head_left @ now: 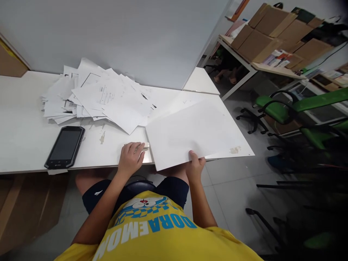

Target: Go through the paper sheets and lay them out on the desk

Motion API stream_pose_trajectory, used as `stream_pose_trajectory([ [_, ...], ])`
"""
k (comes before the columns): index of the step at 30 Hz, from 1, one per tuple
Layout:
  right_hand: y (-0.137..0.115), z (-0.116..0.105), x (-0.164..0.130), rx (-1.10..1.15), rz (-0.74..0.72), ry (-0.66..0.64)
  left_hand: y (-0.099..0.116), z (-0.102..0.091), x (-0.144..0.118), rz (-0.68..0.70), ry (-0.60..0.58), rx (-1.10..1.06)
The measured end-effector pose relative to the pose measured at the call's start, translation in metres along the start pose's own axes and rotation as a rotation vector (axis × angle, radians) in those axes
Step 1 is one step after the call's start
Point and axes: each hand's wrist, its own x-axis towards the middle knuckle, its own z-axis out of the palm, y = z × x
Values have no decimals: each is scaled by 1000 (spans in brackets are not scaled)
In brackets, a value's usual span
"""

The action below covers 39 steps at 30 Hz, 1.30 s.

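Note:
My right hand grips the near edge of a large blank white sheet of paper, thumb on top. The sheet lies over the table's front part, and its near left corner sticks out past the table edge. My left hand rests on the table just left of the sheet, fingers curled over a small white eraser with dark print. Most of the eraser is hidden beneath the fingers; its right end shows. Beyond my left hand lies a messy pile of printed papers.
A black rugged phone lies on the white table at the left. A grey partition stands behind the pile. At the right are green office chairs and another table with cardboard boxes. A person's feet show beneath it.

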Motion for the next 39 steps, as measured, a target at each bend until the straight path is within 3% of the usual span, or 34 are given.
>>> stream_pose_trajectory([
  [3, -19, -20, 24, -191, -279, 171, 1, 2, -1, 30, 18, 13],
  [6, -49, -42, 58, -594, -598, 311, 2, 3, -1, 50, 49, 52],
  [9, -88, -46, 95, -1001, -787, 363, 2, 5, -3, 46, 56, 78],
  [11, -110, -33, 120, -1191, -830, 276, 2, 6, -4, 54, 57, 102],
  [14, -117, 5, 151, -1450, -777, -27, 3, 6, -5, 58, 65, 138],
  [18, -75, 46, 182, -1614, -476, -458, 4, 6, -6, 42, 58, 156],
  [22, -32, 52, 197, -1562, -293, -610, 4, 6, -7, 24, 33, 145],
  [25, -24, 53, 192, -1446, -297, -608, 3, 7, -9, 17, 51, 150],
  [27, -25, 63, 177, -1192, -365, -606, 4, 8, -10, 28, 58, 173],
  [30, -32, 96, 135, -784, -456, -632, 4, 7, -10, 47, 64, 187],
  [35, -41, 176, 54, -812, -662, -1030, 6, 5, -8, 60, 66, 188],
  [39, -32, 220, 20, -819, -612, -1136, 6, 6, -10, 33, 52, 179],
])
